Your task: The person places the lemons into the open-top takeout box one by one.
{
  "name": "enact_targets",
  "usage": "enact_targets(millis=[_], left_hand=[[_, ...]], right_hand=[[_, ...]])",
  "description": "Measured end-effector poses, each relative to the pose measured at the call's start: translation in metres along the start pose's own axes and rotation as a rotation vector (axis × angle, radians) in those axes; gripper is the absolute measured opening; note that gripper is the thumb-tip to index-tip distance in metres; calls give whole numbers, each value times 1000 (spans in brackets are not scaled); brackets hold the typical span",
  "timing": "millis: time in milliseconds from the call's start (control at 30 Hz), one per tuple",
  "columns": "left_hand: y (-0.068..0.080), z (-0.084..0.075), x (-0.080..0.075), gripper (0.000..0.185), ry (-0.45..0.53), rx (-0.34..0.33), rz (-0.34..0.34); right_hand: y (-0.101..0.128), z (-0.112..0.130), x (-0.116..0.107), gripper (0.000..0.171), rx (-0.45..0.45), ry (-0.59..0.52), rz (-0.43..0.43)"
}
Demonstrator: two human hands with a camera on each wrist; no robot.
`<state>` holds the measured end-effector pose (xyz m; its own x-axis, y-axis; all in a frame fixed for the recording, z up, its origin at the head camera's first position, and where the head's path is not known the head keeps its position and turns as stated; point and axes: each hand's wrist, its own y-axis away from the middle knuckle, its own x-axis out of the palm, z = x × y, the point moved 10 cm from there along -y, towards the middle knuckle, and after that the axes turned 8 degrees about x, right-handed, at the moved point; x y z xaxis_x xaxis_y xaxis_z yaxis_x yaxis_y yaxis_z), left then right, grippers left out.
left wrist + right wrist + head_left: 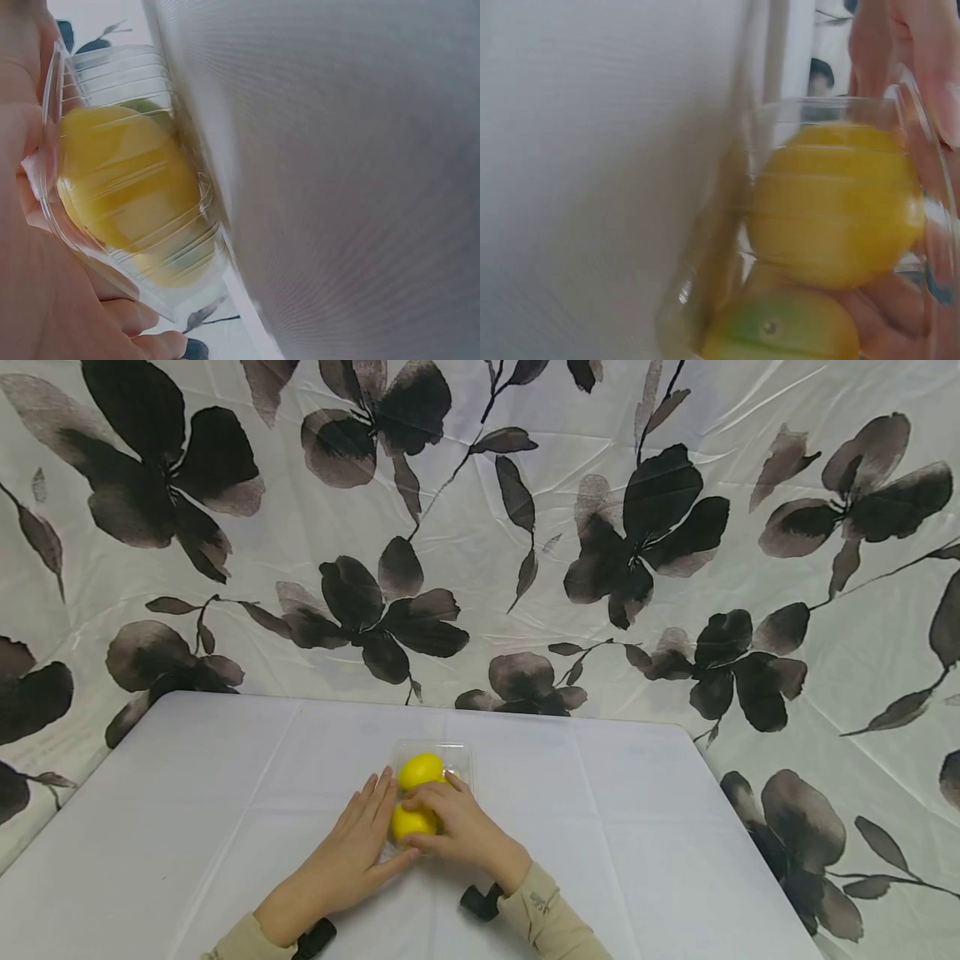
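Floral cloth, white with big dark blooms, hangs behind a pale desk. Near the desk's front middle sits a clear plastic tray holding two yellow lemons, one behind the other.

The left hand lies flat along the tray's left side, fingers straight and pressed against it, steadying rather than gripping. The right hand comes in from the other side with fingers curled over the near lemon, seeming to grasp it or the tray rim there; the head view does not settle which. The far lemon is untouched.

From the left wrist, the tray wall shows as thin, ribbed and see-through, with yellow fruit pressed close behind it. I would judge that wall to be light, flimsy stuff that flexes and crackles if squeezed, and slick too. It is better held low at both sides or under the base than pinched at the rim.

The right wrist view shows the lemon skin bright, smooth and firm-looking, with a greenish end on the lower fruit. The lemons are likely the heavy part, round and apt to roll if the tray tips.
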<state>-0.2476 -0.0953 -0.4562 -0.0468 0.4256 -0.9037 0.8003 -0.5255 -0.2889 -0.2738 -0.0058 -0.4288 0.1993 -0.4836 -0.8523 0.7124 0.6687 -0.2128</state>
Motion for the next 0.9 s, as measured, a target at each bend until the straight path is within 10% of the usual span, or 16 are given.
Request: enact_targets(millis=[900], left_hand=[[0, -1, -1, 94, 10, -1, -7]], right_hand=[[0, -5, 2, 35, 4, -62, 99]])
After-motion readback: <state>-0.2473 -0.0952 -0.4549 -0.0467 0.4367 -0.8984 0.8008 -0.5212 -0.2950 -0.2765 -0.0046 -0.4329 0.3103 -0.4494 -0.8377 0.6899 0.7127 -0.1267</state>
